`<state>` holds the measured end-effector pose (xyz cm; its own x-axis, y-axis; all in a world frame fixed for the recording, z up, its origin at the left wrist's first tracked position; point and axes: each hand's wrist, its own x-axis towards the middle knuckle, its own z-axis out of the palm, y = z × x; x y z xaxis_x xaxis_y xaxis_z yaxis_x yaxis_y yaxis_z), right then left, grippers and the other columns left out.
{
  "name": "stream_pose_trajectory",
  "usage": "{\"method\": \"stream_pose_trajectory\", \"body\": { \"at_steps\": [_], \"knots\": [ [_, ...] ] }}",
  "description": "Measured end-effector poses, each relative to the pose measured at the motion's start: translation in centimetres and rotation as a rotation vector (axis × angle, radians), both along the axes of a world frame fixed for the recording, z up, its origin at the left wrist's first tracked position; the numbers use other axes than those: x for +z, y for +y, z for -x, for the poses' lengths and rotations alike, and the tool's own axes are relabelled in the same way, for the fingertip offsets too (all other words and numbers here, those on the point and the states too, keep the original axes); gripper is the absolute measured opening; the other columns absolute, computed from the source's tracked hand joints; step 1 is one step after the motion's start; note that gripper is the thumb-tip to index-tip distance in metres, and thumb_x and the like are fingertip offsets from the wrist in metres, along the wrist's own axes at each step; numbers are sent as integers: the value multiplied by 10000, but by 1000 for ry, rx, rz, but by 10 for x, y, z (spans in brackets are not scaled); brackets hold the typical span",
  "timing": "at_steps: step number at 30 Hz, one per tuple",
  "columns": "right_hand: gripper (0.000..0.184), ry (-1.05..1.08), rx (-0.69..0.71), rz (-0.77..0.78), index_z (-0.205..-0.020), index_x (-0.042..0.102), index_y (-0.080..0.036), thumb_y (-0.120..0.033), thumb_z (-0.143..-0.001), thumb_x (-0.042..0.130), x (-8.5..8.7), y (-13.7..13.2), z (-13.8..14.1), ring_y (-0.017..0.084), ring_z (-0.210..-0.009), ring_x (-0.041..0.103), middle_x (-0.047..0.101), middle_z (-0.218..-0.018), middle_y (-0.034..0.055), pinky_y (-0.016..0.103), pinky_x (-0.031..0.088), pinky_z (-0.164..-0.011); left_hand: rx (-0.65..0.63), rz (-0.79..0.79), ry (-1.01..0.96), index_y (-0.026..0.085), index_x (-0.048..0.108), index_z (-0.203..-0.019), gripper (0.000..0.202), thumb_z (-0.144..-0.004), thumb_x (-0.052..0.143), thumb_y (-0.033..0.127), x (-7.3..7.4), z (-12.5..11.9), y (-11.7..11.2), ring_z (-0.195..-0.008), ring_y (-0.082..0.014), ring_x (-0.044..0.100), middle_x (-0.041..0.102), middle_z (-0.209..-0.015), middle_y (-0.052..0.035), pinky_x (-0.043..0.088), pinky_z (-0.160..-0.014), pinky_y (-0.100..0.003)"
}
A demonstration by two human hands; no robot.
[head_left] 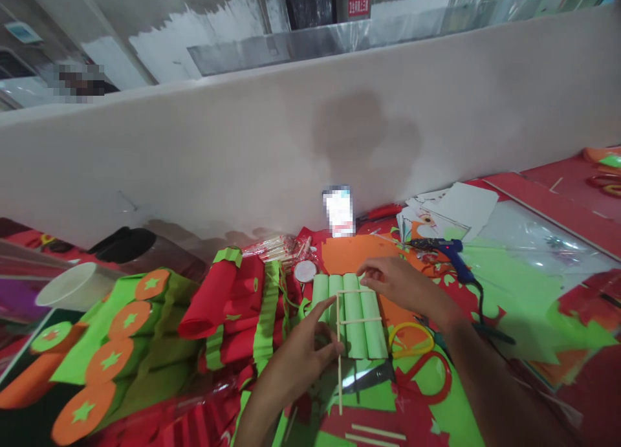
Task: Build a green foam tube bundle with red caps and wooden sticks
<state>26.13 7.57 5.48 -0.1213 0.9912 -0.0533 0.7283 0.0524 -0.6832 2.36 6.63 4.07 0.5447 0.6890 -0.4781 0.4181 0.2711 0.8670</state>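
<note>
Several pale green foam rolls (pixel 356 336) lie side by side, with thin wooden sticks laid across them. My left hand (pixel 303 347) is at their left side; its index finger and thumb hold a long upright wooden stick (pixel 340 385) that runs down past the rolls. Above the right-hand rolls is my right hand (pixel 391 284), fingers curled, the tips close to the upper crosswise stick (pixel 358 291). Whether they pinch anything is hidden. Scissors with dark blades (pixel 373 376) lie under the rolls' lower end, and their red handle (pixel 431 377) and a yellow handle (pixel 412 336) show at the right.
Left are green rolls with orange star-marked ends (pixel 110 360) and a red foam bundle (pixel 228 295). A lit phone (pixel 339 211) leans on the white partition (pixel 233 149). A blue glue gun (pixel 456 259) with its cable lies right, near green sheets (pixel 504 305). Loose sticks (pixel 376 434) lie in front.
</note>
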Motion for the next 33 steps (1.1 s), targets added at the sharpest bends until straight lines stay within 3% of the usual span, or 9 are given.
{"method": "stream_pose_trajectory", "body": {
  "at_steps": [17,23,28,33],
  "knots": [
    [174,32,2,3,-958,651,-215,-290,-851,536,1,0,-11,175,-817,604,678,-914,39,271,425,-716,-5,8,-39,302,293,-1394,678,-790,600,293,-7,2,-1,-667,-121,523,573,-847,6,407,-600,-244],
    [174,-73,173,48,-914,610,-220,-291,-761,651,8,-9,-9,160,-784,570,632,-905,10,256,394,-673,4,21,-36,291,283,-1399,693,-785,604,302,-7,1,0,-658,-118,522,563,-846,3,399,-590,-237],
    [165,-181,274,131,-752,622,-216,-372,-734,673,11,-14,-3,135,-648,545,615,-725,-16,239,306,-536,-13,-18,-6,280,292,-1400,690,-784,601,301,-4,0,0,-647,-118,518,581,-853,-5,395,-588,-239],
    [152,-287,293,107,-722,638,-227,-368,-709,695,9,-15,9,141,-614,546,616,-656,-20,249,258,-507,-16,-18,-28,288,287,-1400,675,-795,585,298,-4,0,-1,-670,-124,527,576,-844,2,395,-602,-242]
  ]
}}
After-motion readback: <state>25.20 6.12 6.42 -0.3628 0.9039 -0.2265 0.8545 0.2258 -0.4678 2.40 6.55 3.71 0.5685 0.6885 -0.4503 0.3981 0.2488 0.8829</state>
